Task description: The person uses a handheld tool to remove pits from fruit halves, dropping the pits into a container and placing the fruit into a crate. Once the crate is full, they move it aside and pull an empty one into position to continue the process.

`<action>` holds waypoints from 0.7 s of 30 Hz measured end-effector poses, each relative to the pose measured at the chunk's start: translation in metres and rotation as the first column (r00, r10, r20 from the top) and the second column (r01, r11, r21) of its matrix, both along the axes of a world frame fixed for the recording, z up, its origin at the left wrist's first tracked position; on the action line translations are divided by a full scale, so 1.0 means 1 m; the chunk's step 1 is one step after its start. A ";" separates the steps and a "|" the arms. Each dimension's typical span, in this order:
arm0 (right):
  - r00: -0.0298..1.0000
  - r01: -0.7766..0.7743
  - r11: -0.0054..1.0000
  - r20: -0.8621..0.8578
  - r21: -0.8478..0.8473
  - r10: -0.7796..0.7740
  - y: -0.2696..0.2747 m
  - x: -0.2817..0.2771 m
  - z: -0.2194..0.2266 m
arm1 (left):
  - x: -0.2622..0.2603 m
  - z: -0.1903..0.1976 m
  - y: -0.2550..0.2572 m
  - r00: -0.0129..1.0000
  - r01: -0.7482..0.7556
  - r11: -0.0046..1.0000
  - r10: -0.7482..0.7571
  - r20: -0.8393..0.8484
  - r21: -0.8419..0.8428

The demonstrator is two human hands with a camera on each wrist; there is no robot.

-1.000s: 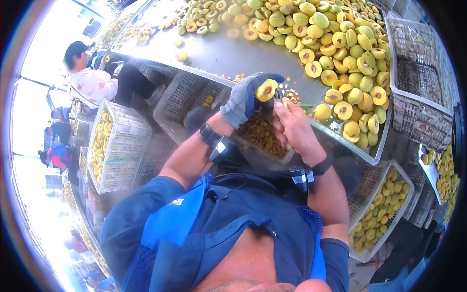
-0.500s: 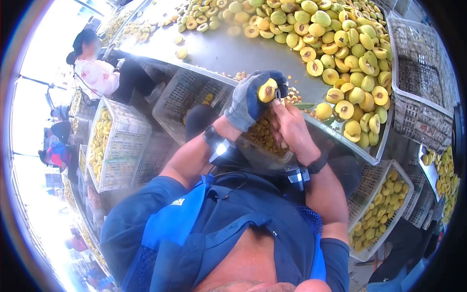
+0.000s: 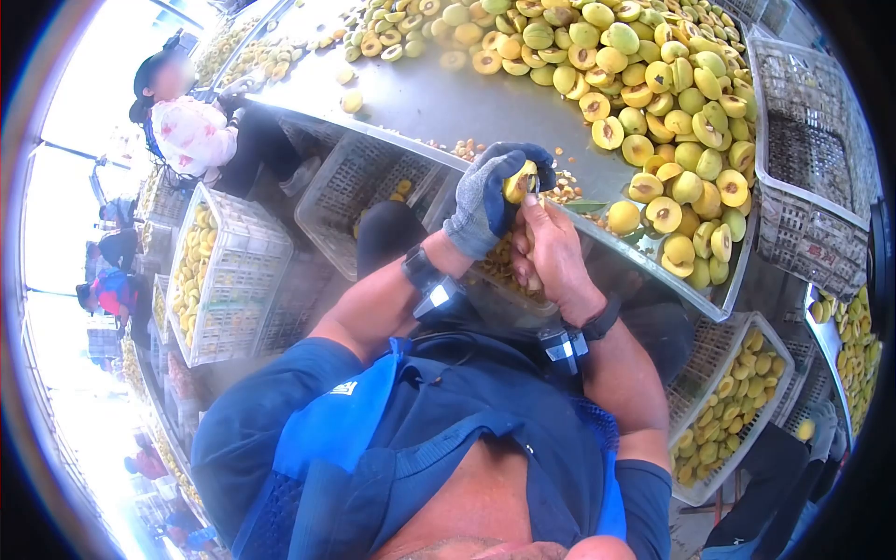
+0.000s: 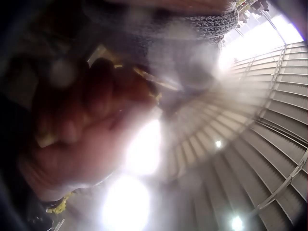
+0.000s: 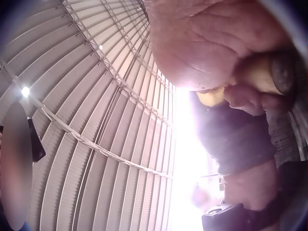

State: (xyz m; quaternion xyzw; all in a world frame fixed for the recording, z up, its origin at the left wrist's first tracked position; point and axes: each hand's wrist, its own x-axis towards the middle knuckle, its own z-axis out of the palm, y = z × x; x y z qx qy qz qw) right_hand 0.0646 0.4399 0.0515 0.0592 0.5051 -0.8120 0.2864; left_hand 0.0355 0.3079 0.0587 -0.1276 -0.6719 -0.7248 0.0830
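Note:
My left hand [image 3: 481, 205], in a grey glove with dark blue coated fingers, holds a yellow peach half [image 3: 515, 185] above the table's near edge. My bare right hand [image 3: 557, 250] grips a small pitting tool, its metal loop [image 3: 533, 180] right at the cut face of the fruit. In the right wrist view, the tool's pale handle [image 5: 262, 74] runs under the curled fingers, and the gloved left hand [image 5: 236, 137] is beyond. The left wrist view is blurred and dark; the right hand [image 4: 82, 144] shows there beside the glove.
A metal table [image 3: 420, 103] bears a heap of halved peaches [image 3: 653, 121], with loose pits [image 3: 565, 187] near its edge. Below my hands stands a bin of pits [image 3: 499, 266]. Crates flank me: a fruit-filled one [image 3: 233, 271] left, another [image 3: 737, 401] right. A seated person [image 3: 191, 131] works at left.
The left fingers have curled further over the peach half, and its cut face has turned toward the tool. The loop has come against the fruit. Both wrists have tilted slightly.

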 end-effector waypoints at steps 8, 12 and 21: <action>0.997 0.079 0.997 -0.007 -0.027 -0.079 -0.002 0.003 -0.004 | 0.000 0.000 0.001 1.000 0.011 0.998 -0.012 -0.005 -0.059; 0.958 -0.089 0.907 0.213 -0.411 0.191 0.009 -0.001 0.001 | 0.000 0.009 -0.002 0.977 0.112 0.985 -0.133 0.165 0.129; 0.875 0.126 0.921 -0.479 0.368 0.072 -0.001 -0.003 -0.013 | -0.016 -0.001 -0.007 0.972 -0.001 0.996 -0.020 0.233 0.089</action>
